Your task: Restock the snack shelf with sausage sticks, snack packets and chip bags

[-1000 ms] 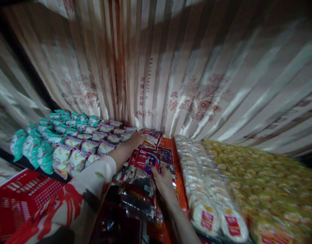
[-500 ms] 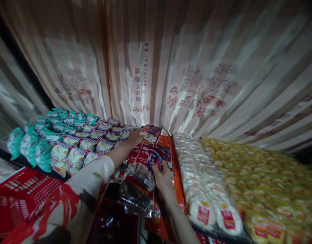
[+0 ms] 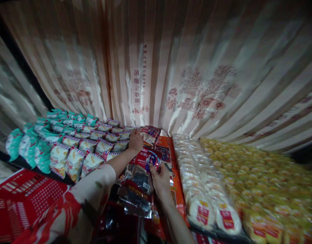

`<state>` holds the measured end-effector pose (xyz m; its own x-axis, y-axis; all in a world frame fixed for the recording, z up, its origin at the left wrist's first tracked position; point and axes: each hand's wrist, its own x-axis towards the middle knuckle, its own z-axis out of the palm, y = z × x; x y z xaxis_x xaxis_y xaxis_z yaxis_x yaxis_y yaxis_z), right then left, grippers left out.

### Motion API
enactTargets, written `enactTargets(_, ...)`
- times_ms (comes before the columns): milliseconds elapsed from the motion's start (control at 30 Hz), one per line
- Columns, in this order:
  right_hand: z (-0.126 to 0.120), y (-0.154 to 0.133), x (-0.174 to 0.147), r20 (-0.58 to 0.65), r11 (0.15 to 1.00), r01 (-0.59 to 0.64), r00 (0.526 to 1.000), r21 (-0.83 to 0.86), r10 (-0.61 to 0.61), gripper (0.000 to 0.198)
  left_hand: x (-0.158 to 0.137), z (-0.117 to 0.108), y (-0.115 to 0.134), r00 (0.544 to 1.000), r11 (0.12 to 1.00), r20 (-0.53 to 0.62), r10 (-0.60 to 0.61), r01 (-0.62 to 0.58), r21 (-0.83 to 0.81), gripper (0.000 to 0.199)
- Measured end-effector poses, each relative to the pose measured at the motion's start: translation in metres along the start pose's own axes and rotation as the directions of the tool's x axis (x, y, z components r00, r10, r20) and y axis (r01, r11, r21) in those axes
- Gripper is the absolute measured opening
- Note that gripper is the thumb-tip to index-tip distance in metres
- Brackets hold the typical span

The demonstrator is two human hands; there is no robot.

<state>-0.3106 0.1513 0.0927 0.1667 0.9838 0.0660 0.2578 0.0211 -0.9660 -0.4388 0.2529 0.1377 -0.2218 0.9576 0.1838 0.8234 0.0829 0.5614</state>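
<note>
My right hand point(image 3: 161, 179) is closed on the right edge of a dark red snack packet point(image 3: 143, 176), its thumb lying on the front. The packet has a clear window with dark food inside and a silvery lower end; another packet's edge shows beneath it. Farther back, my left hand point(image 3: 136, 141) is at the left side of a similar red packet point(image 3: 151, 133), its fingers curled against that edge and partly hidden. Under and beside these packets lies an orange printed package point(image 3: 176, 176).
Striped snack bags point(image 3: 81, 144) and teal bags point(image 3: 44, 152) stand in rows at left, above a red basket point(image 3: 31, 200). Stacked white round cakes point(image 3: 203, 213) and many yellow packets point(image 3: 262, 183) fill the right. A pleated printed curtain point(image 3: 156, 67) hangs behind.
The packets in my right hand, fanned apart before, now overlap more closely. My left hand has shifted slightly towards me at the back packet.
</note>
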Motion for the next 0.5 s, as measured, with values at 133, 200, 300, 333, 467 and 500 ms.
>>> enactTargets(133, 0.003, 0.003, 0.001, -0.028, 1.000, -0.012, 1.000, 0.018, 0.012, 0.033, -0.006, 0.007, -0.001, 0.992, 0.986, -0.116, 0.054, -0.035, 0.166, 0.031)
enactTargets(200, 0.004, 0.006, 0.002, -0.035, 1.000, -0.012, 0.999, 0.021, 0.013, 0.031, -0.008, 0.009, -0.001, 0.991, 0.975, -0.125, 0.053, -0.025, 0.221, 0.030)
enactTargets(300, 0.004, 0.011, 0.004, -0.018, 0.999, -0.014, 1.000, 0.043, 0.015, 0.029, -0.009, 0.009, -0.001, 0.992, 0.971, -0.103, 0.073, -0.047, 0.236, 0.029)
enactTargets(333, 0.005, 0.012, 0.005, -0.012, 0.999, -0.023, 1.000, 0.041, 0.024, 0.029, -0.009, 0.008, -0.001, 0.993, 0.972, -0.095, 0.074, -0.050, 0.229, 0.029)
enactTargets(467, 0.005, 0.014, 0.009, -0.011, 0.999, -0.043, 0.999, 0.033, 0.043, 0.032, -0.008, 0.002, -0.005, 0.995, 0.981, 0.004, 0.101, -0.100, 0.168, 0.031)
enactTargets(500, 0.004, 0.014, 0.009, -0.012, 0.999, -0.038, 0.999, 0.036, 0.039, 0.032, -0.007, 0.000, -0.007, 0.993, 0.983, 0.038, 0.112, -0.117, 0.145, 0.032)
